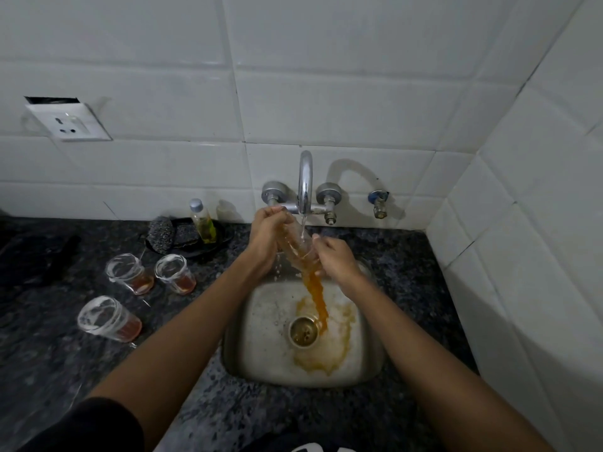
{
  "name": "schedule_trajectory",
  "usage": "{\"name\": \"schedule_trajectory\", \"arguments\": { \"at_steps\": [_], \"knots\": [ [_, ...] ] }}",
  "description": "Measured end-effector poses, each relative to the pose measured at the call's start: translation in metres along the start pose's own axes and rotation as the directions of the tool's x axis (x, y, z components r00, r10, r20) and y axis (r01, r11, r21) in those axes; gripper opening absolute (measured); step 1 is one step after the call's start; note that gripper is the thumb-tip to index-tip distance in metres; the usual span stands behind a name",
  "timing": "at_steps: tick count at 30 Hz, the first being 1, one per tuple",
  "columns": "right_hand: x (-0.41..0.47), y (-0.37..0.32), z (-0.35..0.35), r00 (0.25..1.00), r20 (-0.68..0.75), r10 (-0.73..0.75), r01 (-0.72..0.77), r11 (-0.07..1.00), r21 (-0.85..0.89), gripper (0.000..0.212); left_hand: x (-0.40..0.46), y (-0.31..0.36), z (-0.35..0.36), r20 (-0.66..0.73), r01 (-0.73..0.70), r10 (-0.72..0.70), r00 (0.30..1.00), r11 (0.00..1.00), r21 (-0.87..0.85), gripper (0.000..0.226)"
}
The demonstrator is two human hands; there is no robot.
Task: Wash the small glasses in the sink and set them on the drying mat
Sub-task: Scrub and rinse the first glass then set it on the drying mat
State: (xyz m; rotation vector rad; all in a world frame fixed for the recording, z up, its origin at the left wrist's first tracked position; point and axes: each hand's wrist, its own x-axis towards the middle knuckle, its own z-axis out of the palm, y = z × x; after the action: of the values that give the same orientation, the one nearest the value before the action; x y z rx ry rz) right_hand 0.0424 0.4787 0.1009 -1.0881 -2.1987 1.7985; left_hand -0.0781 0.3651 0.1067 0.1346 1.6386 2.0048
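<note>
My left hand (268, 236) grips a small clear glass (293, 246) by its base, tilted mouth-down over the steel sink (368, 347). My right hand (332, 259) holds the glass at its rim. Tap water from the spout (305, 184) runs onto the glass, and orange liquid pours out toward the drain (304, 331). Three more small glasses with reddish dregs stand on the dark counter to the left: one (130, 272), another (174, 274) and a nearer one (106, 318). No drying mat is visible.
A black dish (225, 238) behind the glasses holds scrubbers (161, 234) and a small bottle of yellow liquid (204, 225). A wall socket (68, 123) sits on the left tiles. A tiled side wall closes the right. A dark object (55, 256) lies at far left.
</note>
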Motion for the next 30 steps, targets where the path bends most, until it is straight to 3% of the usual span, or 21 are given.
{"name": "schedule_trajectory", "arguments": {
  "at_steps": [2, 6, 11, 13, 16, 17, 19, 22, 24, 26, 28, 30],
  "knots": [
    [0.000, 0.003, 0.001, 1.000, -0.006, -0.018, 0.018, 0.999, -0.032, 0.039, -0.004, 0.002, 0.005, -0.040, -0.032, 0.034, 0.999, 0.999, 0.038, 0.042],
    [0.000, 0.007, 0.000, 0.992, 0.008, -0.127, 0.126, 0.979, -0.159, 0.022, -0.010, 0.002, 0.011, 0.011, -0.154, 0.155, 0.988, 0.965, 0.211, 0.038],
    [-0.012, 0.005, -0.002, 0.936, 0.088, -0.340, 0.348, 0.862, -0.368, 0.041, -0.009, -0.010, 0.013, 0.043, -0.207, 0.203, 0.978, 0.944, 0.258, 0.039],
    [-0.017, 0.006, -0.003, 0.887, 0.080, -0.455, 0.448, 0.806, -0.387, 0.042, -0.009, -0.008, 0.016, -0.028, -0.187, 0.197, 0.980, 0.960, 0.210, 0.034],
    [-0.022, 0.006, -0.003, 0.761, 0.044, -0.647, 0.617, 0.701, -0.356, 0.047, -0.005, -0.003, 0.019, -0.177, -0.040, 0.047, 0.983, 0.998, 0.041, 0.033],
    [-0.023, 0.004, -0.003, 0.724, 0.036, -0.689, 0.655, 0.669, -0.351, 0.047, -0.001, -0.003, 0.018, -0.170, 0.038, -0.049, 0.984, 0.997, -0.065, 0.043],
    [-0.022, 0.000, 0.000, 0.679, 0.012, -0.734, 0.690, 0.631, -0.355, 0.048, 0.006, -0.005, 0.014, -0.001, 0.182, -0.186, 0.983, 0.960, -0.212, 0.061],
    [-0.017, -0.009, 0.005, 0.636, -0.090, -0.766, 0.697, 0.621, -0.358, 0.039, 0.006, -0.004, 0.013, 0.181, 0.258, -0.225, 0.957, 0.948, -0.187, 0.043],
    [-0.012, -0.013, 0.003, 0.618, -0.107, -0.779, 0.694, 0.604, -0.392, 0.036, 0.007, -0.006, 0.012, 0.207, 0.295, -0.265, 0.942, 0.946, -0.131, 0.039],
    [-0.009, -0.014, -0.001, 0.559, -0.043, -0.828, 0.717, 0.509, -0.477, 0.033, 0.013, -0.012, 0.007, 0.139, 0.301, -0.290, 0.947, 0.951, -0.067, 0.034],
    [-0.007, -0.012, -0.001, 0.515, -0.015, -0.857, 0.730, 0.448, -0.515, 0.031, 0.023, -0.018, -0.001, 0.080, 0.282, -0.277, 0.958, 0.958, -0.061, 0.056],
    [-0.008, -0.013, 0.004, 0.606, -0.119, -0.786, 0.674, 0.587, -0.448, 0.032, 0.023, -0.020, -0.004, 0.057, 0.264, -0.260, 0.964, 0.960, -0.089, 0.072]
  ]
}}
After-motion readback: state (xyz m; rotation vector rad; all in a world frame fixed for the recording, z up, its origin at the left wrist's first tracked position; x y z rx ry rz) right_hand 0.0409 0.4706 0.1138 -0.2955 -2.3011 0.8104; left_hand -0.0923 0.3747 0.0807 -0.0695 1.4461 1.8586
